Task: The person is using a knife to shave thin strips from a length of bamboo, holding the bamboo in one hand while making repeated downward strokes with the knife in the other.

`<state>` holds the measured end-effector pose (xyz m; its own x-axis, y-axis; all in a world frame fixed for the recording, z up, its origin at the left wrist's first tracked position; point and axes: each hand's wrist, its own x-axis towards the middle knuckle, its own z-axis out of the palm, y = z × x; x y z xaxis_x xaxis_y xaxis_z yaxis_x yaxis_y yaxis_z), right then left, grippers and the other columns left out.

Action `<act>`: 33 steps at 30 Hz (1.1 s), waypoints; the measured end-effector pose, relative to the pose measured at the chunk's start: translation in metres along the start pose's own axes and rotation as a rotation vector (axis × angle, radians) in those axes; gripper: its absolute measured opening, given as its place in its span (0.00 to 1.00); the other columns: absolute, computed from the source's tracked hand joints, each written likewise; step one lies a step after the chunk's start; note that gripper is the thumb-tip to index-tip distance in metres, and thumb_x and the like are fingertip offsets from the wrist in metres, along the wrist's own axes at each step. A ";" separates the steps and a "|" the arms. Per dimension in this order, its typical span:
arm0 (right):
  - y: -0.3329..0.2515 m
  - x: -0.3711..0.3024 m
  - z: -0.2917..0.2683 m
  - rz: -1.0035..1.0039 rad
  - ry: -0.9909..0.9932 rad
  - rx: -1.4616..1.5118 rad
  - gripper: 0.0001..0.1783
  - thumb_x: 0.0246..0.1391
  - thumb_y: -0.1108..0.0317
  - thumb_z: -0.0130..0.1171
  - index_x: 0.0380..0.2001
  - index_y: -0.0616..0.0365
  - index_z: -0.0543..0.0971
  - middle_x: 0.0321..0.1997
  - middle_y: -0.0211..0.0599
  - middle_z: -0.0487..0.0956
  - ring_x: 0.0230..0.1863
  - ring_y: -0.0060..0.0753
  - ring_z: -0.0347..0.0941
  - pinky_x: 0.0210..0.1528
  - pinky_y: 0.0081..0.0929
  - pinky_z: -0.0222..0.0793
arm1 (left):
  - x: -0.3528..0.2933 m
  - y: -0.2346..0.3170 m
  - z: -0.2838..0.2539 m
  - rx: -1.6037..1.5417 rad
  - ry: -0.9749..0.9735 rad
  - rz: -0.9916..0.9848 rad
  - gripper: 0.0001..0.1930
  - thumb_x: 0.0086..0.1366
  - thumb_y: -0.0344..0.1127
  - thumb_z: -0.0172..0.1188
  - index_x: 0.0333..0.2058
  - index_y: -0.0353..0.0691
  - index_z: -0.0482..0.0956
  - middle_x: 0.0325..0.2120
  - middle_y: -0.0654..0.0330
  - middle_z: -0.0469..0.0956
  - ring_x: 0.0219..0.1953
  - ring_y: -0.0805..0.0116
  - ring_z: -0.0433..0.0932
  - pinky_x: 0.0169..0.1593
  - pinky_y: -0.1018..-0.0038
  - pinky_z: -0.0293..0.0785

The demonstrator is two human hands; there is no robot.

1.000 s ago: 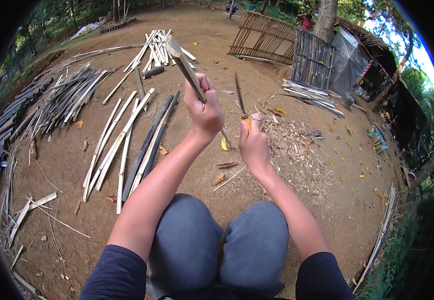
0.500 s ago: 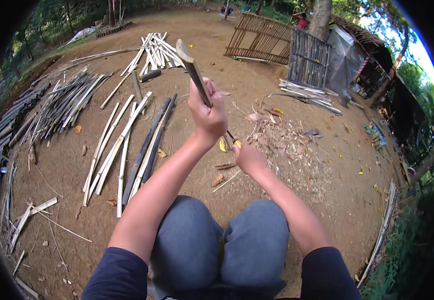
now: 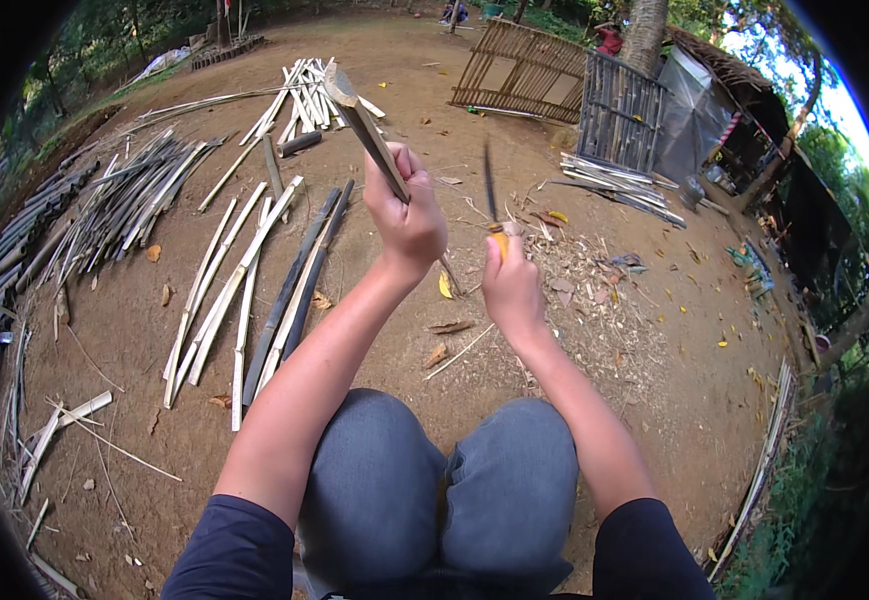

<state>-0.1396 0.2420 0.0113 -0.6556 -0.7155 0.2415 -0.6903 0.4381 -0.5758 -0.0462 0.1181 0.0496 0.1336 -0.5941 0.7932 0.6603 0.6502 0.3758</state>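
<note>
My left hand (image 3: 410,220) is closed round a split bamboo strip (image 3: 368,135), whose pale cut end points up and away from me. Its lower end comes out below the fist toward the ground. To the right, my right hand (image 3: 513,295) grips a knife (image 3: 500,238) by its yellow handle. The dark, motion-blurred blade stands nearly upright, apart from the strip. Both hands are out in front of my knees. Under and beyond the right hand, shavings (image 3: 595,290) and dry leaves cover the dirt.
Pale bamboo strips (image 3: 225,280) and dark bamboo lengths (image 3: 300,280) lie on my left. Farther off are a bamboo heap (image 3: 140,205) and a stack of pale slats (image 3: 310,95). Bamboo panels (image 3: 623,115) lean by a tree, with a person in red (image 3: 609,40) behind.
My right hand has risen, swinging the knife from beside the bamboo strip to upright and away from it. My left hand and the strip have shifted slightly left and up.
</note>
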 end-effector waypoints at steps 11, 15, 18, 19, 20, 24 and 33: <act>0.048 0.019 0.044 0.132 -0.647 0.071 0.30 0.69 0.47 0.42 0.41 0.67 0.78 0.37 0.59 0.82 0.37 0.59 0.80 0.44 0.49 0.74 | 0.005 -0.006 -0.013 -0.013 0.043 -0.010 0.06 0.62 0.25 0.46 0.33 0.42 0.59 0.23 0.66 0.60 0.20 0.81 0.57 0.22 0.81 0.52; 0.073 0.019 0.052 0.045 -0.602 0.285 0.27 0.71 0.47 0.41 0.38 0.63 0.74 0.29 0.57 0.79 0.24 0.54 0.77 0.30 0.43 0.73 | 0.007 0.002 -0.015 -0.073 0.035 -0.042 0.03 0.63 0.25 0.44 0.34 0.39 0.61 0.24 0.66 0.62 0.22 0.81 0.58 0.24 0.81 0.55; 0.068 0.015 0.056 -0.267 -0.227 -0.044 0.23 0.71 0.50 0.42 0.41 0.62 0.72 0.31 0.62 0.79 0.22 0.56 0.78 0.23 0.46 0.72 | 0.007 0.000 -0.018 -0.073 0.040 -0.046 0.04 0.63 0.24 0.45 0.34 0.39 0.61 0.24 0.66 0.61 0.23 0.81 0.58 0.25 0.81 0.55; 0.048 0.010 0.044 -0.237 -0.159 -0.048 0.22 0.71 0.51 0.43 0.41 0.62 0.72 0.31 0.62 0.80 0.26 0.57 0.79 0.28 0.49 0.73 | 0.008 0.002 -0.021 -0.064 0.040 -0.049 0.04 0.63 0.24 0.45 0.34 0.39 0.61 0.24 0.66 0.61 0.23 0.81 0.58 0.25 0.81 0.55; 0.034 0.006 0.034 -0.201 -0.088 -0.054 0.22 0.71 0.51 0.43 0.41 0.63 0.72 0.31 0.62 0.80 0.30 0.58 0.80 0.32 0.52 0.74 | 0.010 0.003 -0.021 -0.048 0.045 -0.045 0.04 0.62 0.24 0.45 0.34 0.39 0.61 0.24 0.66 0.61 0.23 0.81 0.58 0.25 0.81 0.55; 0.048 -0.004 0.046 -0.098 -0.214 -0.201 0.22 0.70 0.52 0.46 0.42 0.65 0.71 0.30 0.62 0.80 0.40 0.60 0.81 0.43 0.57 0.73 | 0.006 -0.004 -0.009 -0.011 0.076 0.009 0.06 0.62 0.25 0.46 0.33 0.41 0.58 0.23 0.66 0.60 0.21 0.80 0.58 0.23 0.81 0.53; 0.065 0.017 0.059 0.236 -0.739 0.397 0.25 0.69 0.45 0.45 0.36 0.60 0.72 0.24 0.40 0.75 0.16 0.30 0.67 0.20 0.31 0.65 | 0.012 0.003 -0.017 -0.052 0.073 -0.070 0.07 0.61 0.25 0.45 0.32 0.42 0.57 0.22 0.65 0.59 0.19 0.80 0.57 0.21 0.80 0.51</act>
<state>-0.1776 0.2258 -0.0683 -0.3067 -0.8601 -0.4076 -0.3136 0.4956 -0.8099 -0.0301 0.1051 0.0520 0.1379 -0.6712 0.7283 0.7068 0.5819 0.4024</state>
